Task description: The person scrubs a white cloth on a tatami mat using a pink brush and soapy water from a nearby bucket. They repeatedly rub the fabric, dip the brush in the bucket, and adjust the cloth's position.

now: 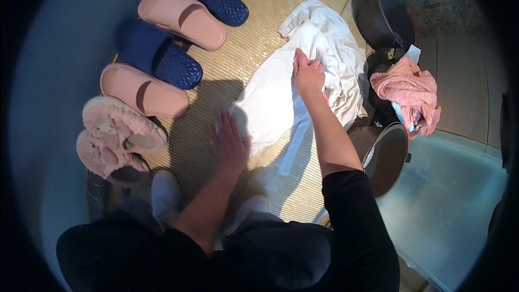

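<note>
A wet-looking white cloth garment (271, 101), bunched at its far end, is spread on the ribbed, wet floor surface before me. My left hand (231, 142) rests flat on its near left edge, fingers spread. Above the middle of the cloth, my right hand (309, 74) is closed around a pink object. Only bits of pink show beside the fingers and wrist, so I cannot tell what it is. From beneath my right forearm a pale translucent strip (293, 156) runs toward my feet.
Pink slides (162, 93), navy slides (178, 67) and fluffy pink slippers (109, 129) line the left. At right are a dark bucket (375, 22), another bucket (385, 170) and a crumpled pink cloth (405, 85). My white shoes (165, 190) stand close in.
</note>
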Available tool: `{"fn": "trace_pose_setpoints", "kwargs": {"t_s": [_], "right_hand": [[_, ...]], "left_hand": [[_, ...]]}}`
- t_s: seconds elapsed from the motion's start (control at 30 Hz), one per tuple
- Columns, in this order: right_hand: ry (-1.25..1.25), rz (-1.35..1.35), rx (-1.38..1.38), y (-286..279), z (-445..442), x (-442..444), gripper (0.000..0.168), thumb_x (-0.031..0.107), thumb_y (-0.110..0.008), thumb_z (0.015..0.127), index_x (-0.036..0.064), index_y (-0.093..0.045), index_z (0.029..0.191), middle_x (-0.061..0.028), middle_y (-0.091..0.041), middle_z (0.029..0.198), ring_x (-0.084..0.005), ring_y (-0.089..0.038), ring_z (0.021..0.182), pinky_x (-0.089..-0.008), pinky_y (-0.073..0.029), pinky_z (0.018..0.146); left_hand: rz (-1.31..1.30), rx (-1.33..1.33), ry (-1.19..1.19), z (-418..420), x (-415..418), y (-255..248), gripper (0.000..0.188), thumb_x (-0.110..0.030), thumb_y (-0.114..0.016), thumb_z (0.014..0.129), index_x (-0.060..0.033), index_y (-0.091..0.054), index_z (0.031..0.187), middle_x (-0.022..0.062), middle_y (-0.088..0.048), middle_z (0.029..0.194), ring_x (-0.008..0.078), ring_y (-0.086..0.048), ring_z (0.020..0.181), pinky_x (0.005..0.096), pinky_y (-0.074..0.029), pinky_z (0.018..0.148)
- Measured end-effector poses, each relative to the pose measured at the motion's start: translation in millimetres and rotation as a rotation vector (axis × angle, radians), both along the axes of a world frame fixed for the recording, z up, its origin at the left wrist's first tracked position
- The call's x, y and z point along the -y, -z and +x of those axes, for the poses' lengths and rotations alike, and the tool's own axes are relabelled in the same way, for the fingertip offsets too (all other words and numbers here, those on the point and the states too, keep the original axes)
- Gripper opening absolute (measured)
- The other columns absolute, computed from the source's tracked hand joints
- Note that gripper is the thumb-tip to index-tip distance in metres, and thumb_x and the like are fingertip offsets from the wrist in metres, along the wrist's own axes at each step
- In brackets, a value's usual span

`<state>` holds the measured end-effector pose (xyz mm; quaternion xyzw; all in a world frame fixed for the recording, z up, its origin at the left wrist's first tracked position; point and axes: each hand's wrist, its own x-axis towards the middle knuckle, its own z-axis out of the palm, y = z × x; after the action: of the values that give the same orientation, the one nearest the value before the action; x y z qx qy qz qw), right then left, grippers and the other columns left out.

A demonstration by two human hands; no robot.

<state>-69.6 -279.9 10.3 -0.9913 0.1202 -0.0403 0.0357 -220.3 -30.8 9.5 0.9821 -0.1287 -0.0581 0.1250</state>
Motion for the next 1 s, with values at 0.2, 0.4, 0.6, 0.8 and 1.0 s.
{"fn": "trace_pose_setpoints", "kwargs": {"t_s": [0.2, 0.4, 0.6, 0.8, 1.0], "right_hand": [[-0.374, 0.8, -0.13, 22.7, -92.3, -136.5, 0.037, 0.037, -0.048, 0.099, 0.003, -0.06, 0.108, -0.0231, -0.06, 0.107, -0.0429, -0.057, 0.098, -0.05, -0.046, 0.088], [-0.045, 0.013, -0.044, 5.9, 14.2, -11.6, 0.036, 0.031, -0.044, 0.1, 0.021, -0.052, 0.133, -0.0211, -0.061, 0.097, -0.0374, -0.059, 0.087, -0.0487, -0.047, 0.076], [-0.336, 0.442, -0.072, 93.5, -75.6, -105.1, 0.023, 0.02, -0.049, 0.093, 0.005, -0.063, 0.103, -0.0175, -0.064, 0.085, -0.0359, -0.061, 0.081, -0.0496, -0.048, 0.074], [0.026, -0.153, -0.017, 22.2, -43.1, 14.9, 0.041, 0.031, -0.049, 0.097, 0.01, -0.054, 0.132, -0.015, -0.059, 0.097, -0.03, -0.058, 0.091, -0.0453, -0.046, 0.077], [-0.108, -0.001, -0.078, 16.6, -75.0, -56.9, 0.038, 0.025, -0.049, 0.096, -0.001, -0.056, 0.123, -0.0156, -0.062, 0.083, -0.0351, -0.059, 0.077, -0.0486, -0.047, 0.069]], "left_hand": [[0.099, 0.06, 0.024, -11.2, -5.2, 30.7, 0.087, -0.045, -0.059, 0.088, 0.01, -0.025, 0.146, 0.0302, -0.025, 0.152, 0.0421, -0.02, 0.145, 0.0609, -0.014, 0.116], [-0.082, 0.0, -0.019, 1.6, -2.8, 1.5, 0.092, -0.045, -0.067, 0.081, 0.0101, -0.029, 0.144, 0.0297, -0.025, 0.153, 0.0399, -0.023, 0.145, 0.0582, -0.017, 0.116], [-0.004, 0.102, 0.009, -0.7, 7.2, 12.9, 0.088, -0.044, -0.065, 0.083, 0.01, -0.031, 0.144, 0.0288, -0.023, 0.154, 0.0368, -0.022, 0.146, 0.0582, -0.017, 0.116], [0.015, -0.024, -0.021, -2.0, -4.7, 0.4, 0.087, -0.046, -0.061, 0.085, 0.0136, -0.033, 0.142, 0.0298, -0.019, 0.155, 0.0413, -0.016, 0.146, 0.0584, -0.013, 0.118], [0.118, -0.078, -0.031, -0.8, 10.6, 4.6, 0.09, -0.046, -0.06, 0.085, 0.0125, -0.028, 0.145, 0.0323, -0.017, 0.155, 0.042, -0.013, 0.147, 0.0608, -0.008, 0.118]]}}
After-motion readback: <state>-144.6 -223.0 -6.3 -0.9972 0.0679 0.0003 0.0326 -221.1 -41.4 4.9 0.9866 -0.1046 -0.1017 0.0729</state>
